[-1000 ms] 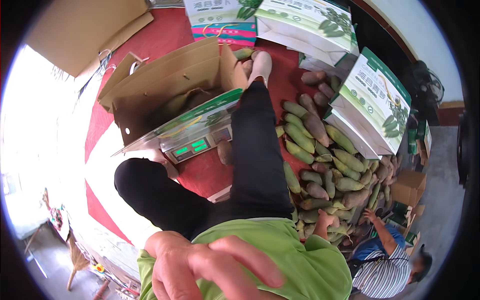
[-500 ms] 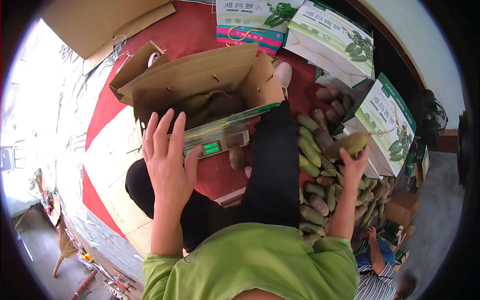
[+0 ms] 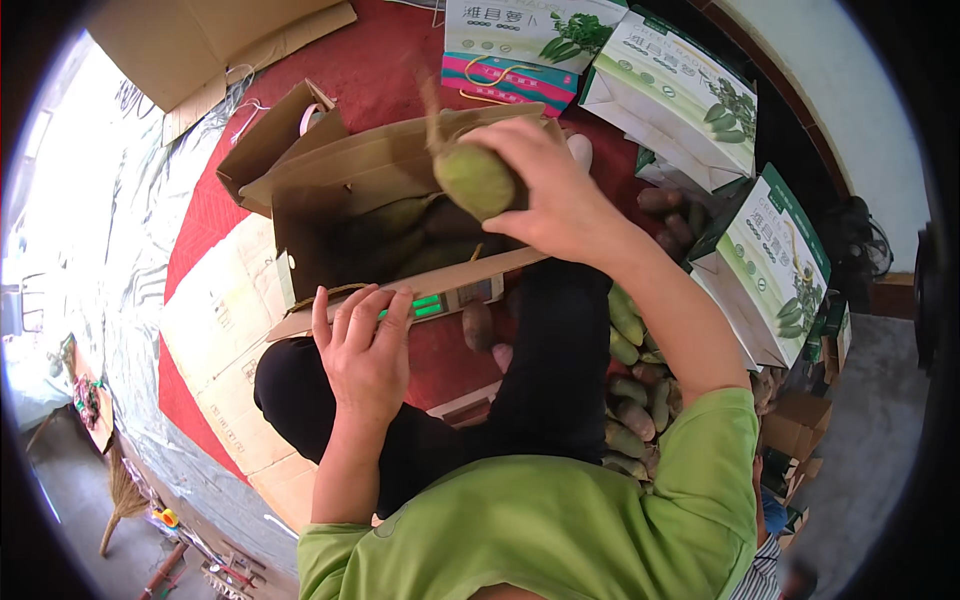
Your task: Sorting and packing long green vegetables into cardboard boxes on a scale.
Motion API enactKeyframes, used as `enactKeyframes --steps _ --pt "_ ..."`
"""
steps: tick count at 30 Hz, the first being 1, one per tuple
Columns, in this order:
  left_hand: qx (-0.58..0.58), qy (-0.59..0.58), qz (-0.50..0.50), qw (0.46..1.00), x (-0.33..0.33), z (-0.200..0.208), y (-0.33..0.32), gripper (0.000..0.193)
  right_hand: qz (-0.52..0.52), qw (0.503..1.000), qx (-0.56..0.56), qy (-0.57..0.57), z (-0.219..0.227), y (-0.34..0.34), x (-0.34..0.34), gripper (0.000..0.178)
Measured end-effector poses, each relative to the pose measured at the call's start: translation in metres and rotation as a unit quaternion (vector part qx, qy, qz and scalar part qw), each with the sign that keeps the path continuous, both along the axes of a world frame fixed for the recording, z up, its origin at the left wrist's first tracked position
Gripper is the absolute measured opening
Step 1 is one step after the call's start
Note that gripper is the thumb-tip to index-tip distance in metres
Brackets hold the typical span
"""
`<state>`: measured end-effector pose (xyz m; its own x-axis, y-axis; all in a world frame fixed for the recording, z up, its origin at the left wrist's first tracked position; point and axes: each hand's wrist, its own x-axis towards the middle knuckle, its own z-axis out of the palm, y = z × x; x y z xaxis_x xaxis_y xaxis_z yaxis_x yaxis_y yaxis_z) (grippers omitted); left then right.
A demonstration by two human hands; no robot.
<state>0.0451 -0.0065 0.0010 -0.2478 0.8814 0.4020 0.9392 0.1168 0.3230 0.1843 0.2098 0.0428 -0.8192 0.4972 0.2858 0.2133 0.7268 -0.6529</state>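
Observation:
An open cardboard box (image 3: 385,148) stands in front of me with several green radishes (image 3: 395,222) inside, dim in its shadow. Over its right part, my right hand (image 3: 560,200) is closed around a green radish (image 3: 472,185), its thin root end pointing up and away. At the near side, my left hand (image 3: 362,350) has its bent fingers on the edge of the box flap (image 3: 470,270), which leans outward toward me. Below that flap shows part of a scale with a lit green display (image 3: 428,306).
A heap of radishes (image 3: 632,415) lies to the right of my leg. Beyond stand printed white-and-green cartons (image 3: 765,265). A loose radish (image 3: 478,326) rests near the scale on red cloth (image 3: 215,265). Another person's striped clothing (image 3: 765,570) shows at lower right.
My right hand has carried the radish from the heap leftward over the box. My left hand has come down onto the near flap, which now tilts outward.

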Motion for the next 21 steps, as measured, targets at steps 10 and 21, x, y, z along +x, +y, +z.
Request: enactKeyframes --steps 10,21 --pt "0.012 0.025 -0.004 1.0 0.0 -0.008 0.009 0.024 0.062 0.972 -0.011 -0.226 -0.045 0.016 -0.024 0.054" --pt "0.041 0.061 -0.027 0.997 -0.006 -0.023 0.007 0.027 -0.406 0.88 -0.246 0.023 -0.067 -0.046 0.259 0.038"
